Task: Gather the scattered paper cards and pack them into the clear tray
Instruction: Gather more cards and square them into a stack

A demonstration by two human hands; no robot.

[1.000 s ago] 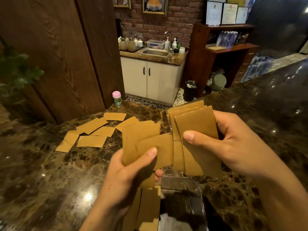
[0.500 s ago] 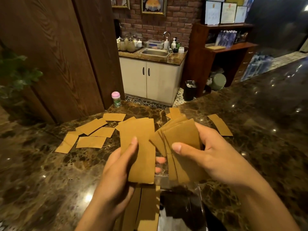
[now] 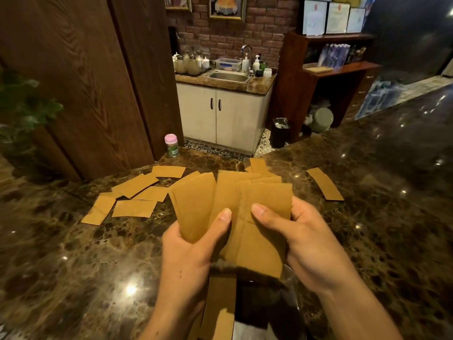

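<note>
Left hand (image 3: 188, 251) and right hand (image 3: 308, 241), both grips closed on a fanned stack of cards (image 3: 245, 207), centre frame, above the clear tray (image 3: 291, 303).

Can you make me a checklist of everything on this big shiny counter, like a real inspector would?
Surface: dark marble counter, glossy, with glints of light.
Job's things: fanned cards held up over the counter; loose cards scattered at left; single card at right; clear tray below the hands; cards by the tray at its left side, inside or beside cannot be told.
Clutter: pink-lidded jar at the counter's far edge.
Hands: left hand and right hand both grip the fanned cards.
Cables: nothing seen.
Surroundings: sink on a white cabinet, wooden shelf, black bin, plant.
</note>
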